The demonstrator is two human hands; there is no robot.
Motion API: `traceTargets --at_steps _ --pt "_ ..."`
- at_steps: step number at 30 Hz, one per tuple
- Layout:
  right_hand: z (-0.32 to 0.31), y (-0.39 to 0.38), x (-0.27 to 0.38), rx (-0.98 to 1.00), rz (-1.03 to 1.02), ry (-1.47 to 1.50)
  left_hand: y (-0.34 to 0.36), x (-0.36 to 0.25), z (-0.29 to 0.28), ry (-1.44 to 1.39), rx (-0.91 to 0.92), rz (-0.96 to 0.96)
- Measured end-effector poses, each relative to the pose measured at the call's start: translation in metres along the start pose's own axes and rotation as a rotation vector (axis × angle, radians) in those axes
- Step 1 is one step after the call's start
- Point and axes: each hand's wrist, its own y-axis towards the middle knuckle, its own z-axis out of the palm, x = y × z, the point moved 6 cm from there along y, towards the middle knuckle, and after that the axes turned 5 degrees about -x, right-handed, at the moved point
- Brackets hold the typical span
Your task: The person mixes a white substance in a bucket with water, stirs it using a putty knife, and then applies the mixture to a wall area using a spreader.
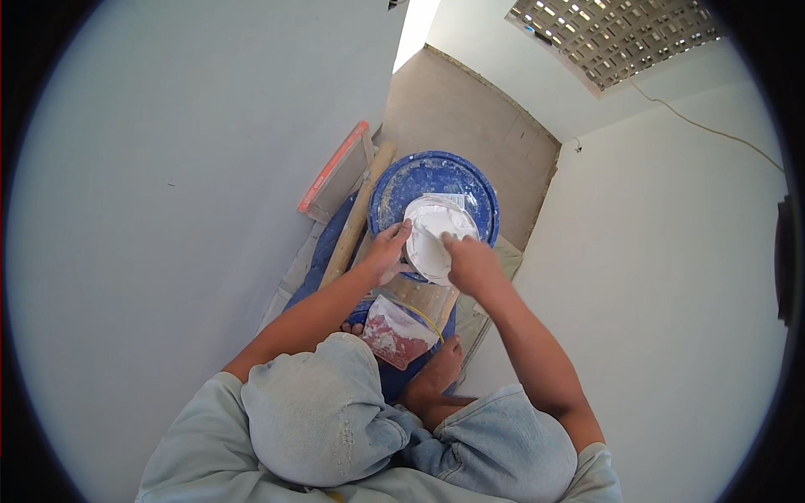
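Note:
A round white tub (409, 245) of white paste (449, 220) stands tilted at the near part of a blue round lid or drum top (402, 180) spattered with white. My left hand (388, 254) grips the tub's left side, thumb near the rim and fingers lower down. Over the right side of the paste, my right hand (474, 264) is closed on a thin, paste-coated tool (430, 232). Its handle is hidden in my fist, and its exact kind cannot be made out. Nearer to me lies a reddish flat piece (401, 334) smeared with white paste.
A long tan pole or tube (356, 222) slopes along the left, beside a flat orange-edged box (335, 172) against the wall. Blue sheeting (321, 268) lies under these things. My bare foot (438, 369) rests near the red piece and a yellow strip (426, 318). Pale walls close in both sides.

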Motion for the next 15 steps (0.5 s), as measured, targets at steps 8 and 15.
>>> traceTargets --at_steps 8,15 --pt "-0.020 -0.006 -0.009 0.157 -0.133 0.062 -0.008 -0.004 0.000 0.008 -0.082 0.004" --pt "0.025 -0.016 0.007 -0.013 -0.042 0.010 -0.004 -0.004 -0.004 0.006 -0.041 -0.008"
